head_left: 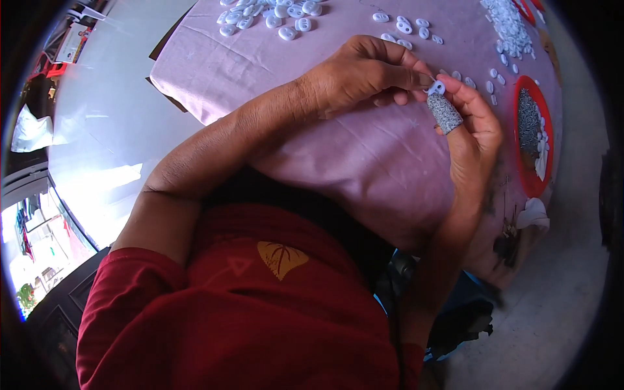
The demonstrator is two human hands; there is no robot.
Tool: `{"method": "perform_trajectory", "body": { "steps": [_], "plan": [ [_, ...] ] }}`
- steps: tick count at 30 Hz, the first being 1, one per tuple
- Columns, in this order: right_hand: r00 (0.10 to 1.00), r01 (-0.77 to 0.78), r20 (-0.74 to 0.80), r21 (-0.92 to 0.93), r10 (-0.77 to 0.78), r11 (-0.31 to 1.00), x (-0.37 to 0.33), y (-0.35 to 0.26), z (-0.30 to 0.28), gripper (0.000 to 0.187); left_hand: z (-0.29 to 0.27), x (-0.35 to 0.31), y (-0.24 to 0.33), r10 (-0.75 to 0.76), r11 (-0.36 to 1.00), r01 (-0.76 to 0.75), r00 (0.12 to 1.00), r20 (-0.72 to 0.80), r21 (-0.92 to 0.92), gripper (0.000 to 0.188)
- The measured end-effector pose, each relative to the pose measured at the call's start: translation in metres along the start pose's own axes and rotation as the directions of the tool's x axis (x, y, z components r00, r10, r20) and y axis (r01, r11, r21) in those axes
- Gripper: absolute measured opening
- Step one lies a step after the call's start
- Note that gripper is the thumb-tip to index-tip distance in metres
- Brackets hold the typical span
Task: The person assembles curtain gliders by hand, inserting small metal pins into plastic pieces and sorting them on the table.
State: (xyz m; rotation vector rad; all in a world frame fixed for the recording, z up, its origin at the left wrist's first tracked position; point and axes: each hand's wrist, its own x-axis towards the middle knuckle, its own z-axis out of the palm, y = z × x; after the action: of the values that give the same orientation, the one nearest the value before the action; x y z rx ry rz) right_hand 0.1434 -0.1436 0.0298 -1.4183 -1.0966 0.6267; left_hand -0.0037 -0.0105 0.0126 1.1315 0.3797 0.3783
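Above the table, my two hands meet at a small white plastic piece with two holes [438, 87]. My right hand [476, 133] grips it between thumb and fingers. A grey speckled finger sleeve [445, 114] covers the right thumb. My left hand [374, 70] comes in from the left with thumb and fingers pinched together at the piece's edge. Whatever lies between the left fingertips is too small to make out.
A pink cloth [221, 71] covers the table. White oval pieces [286, 32] lie heaped at the far left, with others scattered ahead. Smaller white parts [510, 29] are piled at the far right. A red tray [524, 170] at right holds small grey metal parts and white pieces.
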Motion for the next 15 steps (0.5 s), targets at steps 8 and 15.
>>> {"method": "perform_trajectory", "body": {
  "steps": [8,15],
  "plan": [
    [1.0,0.013,0.019,-0.049,-0.012,0.999,-0.0009,0.0019,-0.0009,0.031,-0.0005,0.0014,-0.0049,0.062,0.996,-0.061,0.998,0.002,-0.062,0.011],
    [1.0,-0.006,-0.004,-0.009,0.006,1.0,-0.0011,0.0017,-0.0008,0.029,-0.001,0.0007,-0.0052,0.103,0.995,-0.103,0.995,0.0,-0.007,0.011]
  ]
}}
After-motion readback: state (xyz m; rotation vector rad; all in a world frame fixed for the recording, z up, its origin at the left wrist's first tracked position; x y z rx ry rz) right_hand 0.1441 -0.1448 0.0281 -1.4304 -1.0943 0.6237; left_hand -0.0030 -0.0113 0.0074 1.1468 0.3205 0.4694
